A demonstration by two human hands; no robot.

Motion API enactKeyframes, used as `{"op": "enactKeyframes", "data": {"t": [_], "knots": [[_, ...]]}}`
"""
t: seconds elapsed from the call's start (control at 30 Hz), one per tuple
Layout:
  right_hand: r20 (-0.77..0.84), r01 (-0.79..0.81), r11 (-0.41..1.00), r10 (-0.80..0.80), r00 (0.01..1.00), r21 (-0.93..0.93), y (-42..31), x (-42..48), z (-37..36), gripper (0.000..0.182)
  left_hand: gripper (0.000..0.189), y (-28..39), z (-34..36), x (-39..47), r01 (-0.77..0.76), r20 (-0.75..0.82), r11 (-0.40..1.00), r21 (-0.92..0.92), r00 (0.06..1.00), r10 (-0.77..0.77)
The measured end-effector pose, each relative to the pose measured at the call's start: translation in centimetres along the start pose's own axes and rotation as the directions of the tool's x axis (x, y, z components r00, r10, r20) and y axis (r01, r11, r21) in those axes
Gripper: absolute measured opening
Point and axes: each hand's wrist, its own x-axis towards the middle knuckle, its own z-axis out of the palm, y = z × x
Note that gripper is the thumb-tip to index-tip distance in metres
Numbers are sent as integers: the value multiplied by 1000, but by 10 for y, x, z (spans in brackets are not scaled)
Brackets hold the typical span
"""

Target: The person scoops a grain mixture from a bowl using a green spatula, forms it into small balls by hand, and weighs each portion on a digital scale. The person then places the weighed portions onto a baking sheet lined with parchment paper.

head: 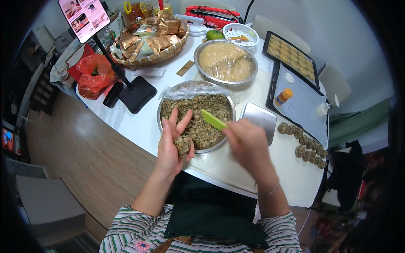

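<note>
A rough ball of chopped, nutty-looking filling point(182, 145) rests in my left hand point(169, 148), with the thumb and two fingers spread above it. My right hand point(248, 142) grips a lime-green spatula or spreader point(213, 119), its blade pointing left over the filling. Below both hands stands a metal bowl point(233, 109) of loose brown filling point(205, 126), with plastic wrap point(193, 94) bunched along its far side. Right of the bowl, partly behind my right hand, sits a flat scale with a metal top point(260, 118). Shaped filling balls point(308, 145) lie in rows farther right.
Behind the filling is a wrapped bowl of dough point(224, 61). A baking tray of pale pastries point(291, 57) overlaps a lined tray point(297, 95) holding an orange-capped bottle point(283, 96). A phone stand point(137, 95), red plastic bag point(95, 76) and wicker basket point(158, 58) occupy the left.
</note>
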Motion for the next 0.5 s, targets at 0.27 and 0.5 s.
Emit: {"op": "enactKeyframes", "data": {"t": [0.27,0.5], "knots": [[-49,11,961,-25,998,-277,-46,-22,30,22,67,-17,11,-5,-91,59,987,136,995,83],[-50,16,931,-37,998,-365,-48,-16,40,22,62,-16,8,-7,-77,25,992,96,997,75]]}}
